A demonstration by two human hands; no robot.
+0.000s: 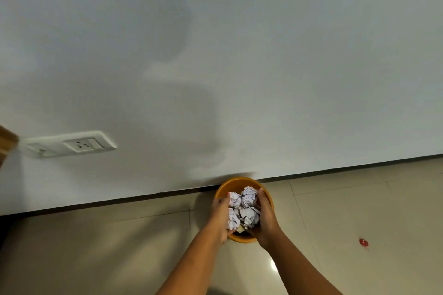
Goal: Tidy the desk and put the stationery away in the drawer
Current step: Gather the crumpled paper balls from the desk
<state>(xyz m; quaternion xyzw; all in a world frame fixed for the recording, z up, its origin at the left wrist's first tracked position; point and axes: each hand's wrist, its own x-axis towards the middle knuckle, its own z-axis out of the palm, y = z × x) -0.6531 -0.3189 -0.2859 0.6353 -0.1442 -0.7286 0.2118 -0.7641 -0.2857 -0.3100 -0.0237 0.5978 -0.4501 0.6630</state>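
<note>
Left hand (221, 213) and right hand (263, 219) cup a cluster of crumpled paper balls (243, 208) between them, fingers curled round the bundle from either side. I hold it directly over the mouth of an orange bin (236, 181), which stands on the tiled floor (119, 246) against the base of a pale wall (263, 55).

I judge this to be the waste-paper part of the tidying, and nearly finished: the paper is at the bin but not yet let go. Whether the bundle rests on rubbish already inside, I cannot tell.

Desk, drawer and stationery are all out of view, so I cannot say how much of that work is done.

A white wall socket (81, 145) sits low at left. A brown edge (6, 142) is cut off at the left border, possibly furniture. A small red mark (363, 242) lies on the floor at right, too small to identify.
</note>
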